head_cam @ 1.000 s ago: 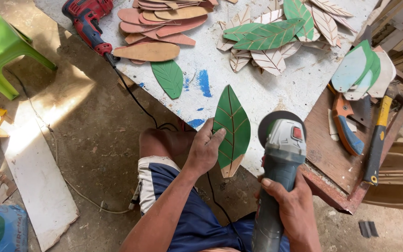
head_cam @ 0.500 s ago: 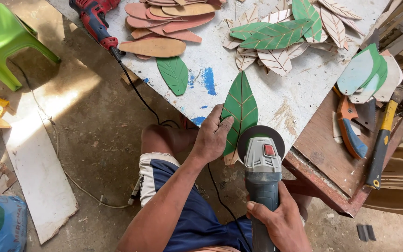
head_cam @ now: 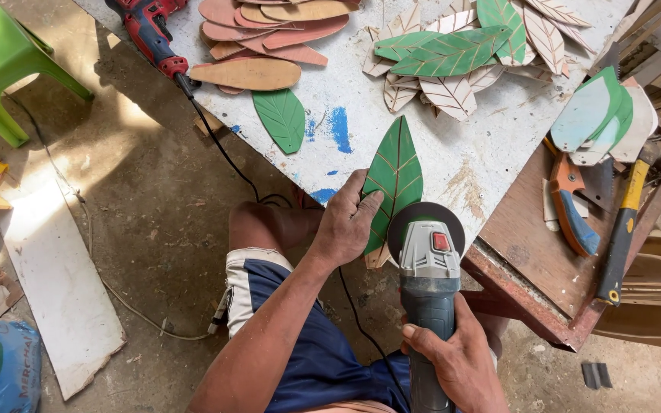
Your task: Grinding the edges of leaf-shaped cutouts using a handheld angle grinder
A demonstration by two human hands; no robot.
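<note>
My left hand (head_cam: 348,223) presses a green wooden leaf (head_cam: 396,172) with carved pale veins flat against the near edge of the white table (head_cam: 468,168). My right hand (head_cam: 460,367) grips the handle of a grey angle grinder (head_cam: 426,264). Its dark disc touches the leaf's lower right edge, close to my left fingers. The leaf's bare wooden stem sticks out past the table edge, under my left hand.
Piles of green, pale and reddish wooden leaves (head_cam: 453,53) lie on the far part of the table, beside a red power drill (head_cam: 147,30). A hammer (head_cam: 621,229) and a handsaw (head_cam: 575,222) rest on the brown bench at right. A green plastic stool (head_cam: 1,69) stands at left.
The grinder has moved left, up to the leaf, and its disc now meets the leaf's edge. My left hand still holds the leaf down.
</note>
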